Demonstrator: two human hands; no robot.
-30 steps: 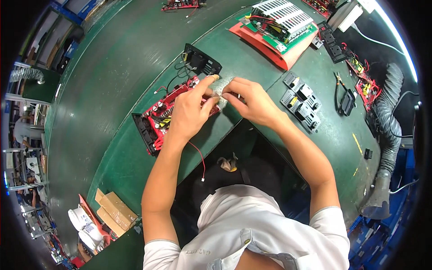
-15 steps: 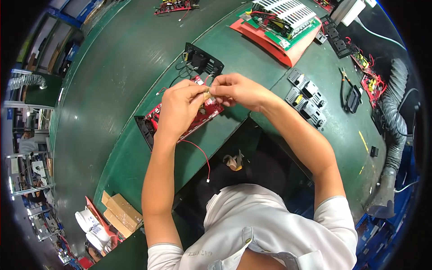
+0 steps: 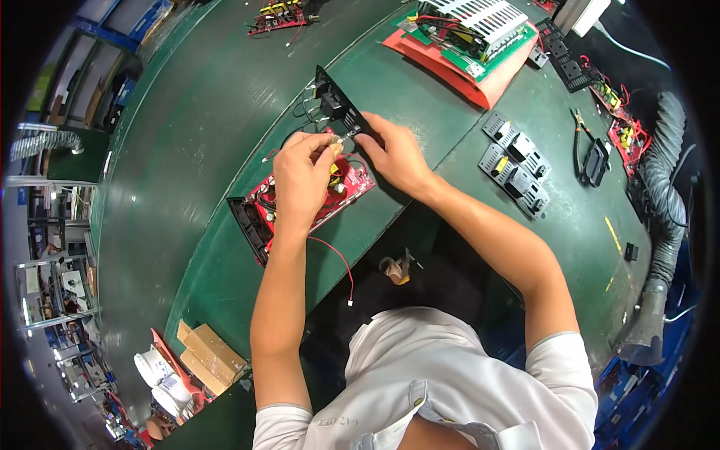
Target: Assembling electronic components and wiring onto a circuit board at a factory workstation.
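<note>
1. Red circuit board [image 3: 351, 189]: it lies on the green table [image 3: 435, 154] in front of you, partly under your left hand [image 3: 302, 176]. I judge it stiff and of moderate weight, but its parts are fragile. Take hold of it by its long edges or by the black end plate [image 3: 249, 229], not by the wires.

2. Black panel [image 3: 336, 97]: it stands tilted just behind the board. It looks light and rigid, perhaps a little slippery. Its edges are the good place for holding.

3. Your right hand [image 3: 401, 154]: the thumb and fingers are closed on the near end of this panel.

4. Your left hand: it is narrow, the fingertips pinched together above the board.

5. Red lead [image 3: 343, 259]: it is thin and soft, and its white plug [image 3: 349, 303] hangs past the table edge. Please do not pull it.

6. Small pale piece [image 3: 348, 136]: it is between your left fingertips; what it is, I cannot tell.

7. Printed marks [image 3: 337, 421]: they are on your shirt, too faint for sure reading. On the board and panel I can read no label.
</note>
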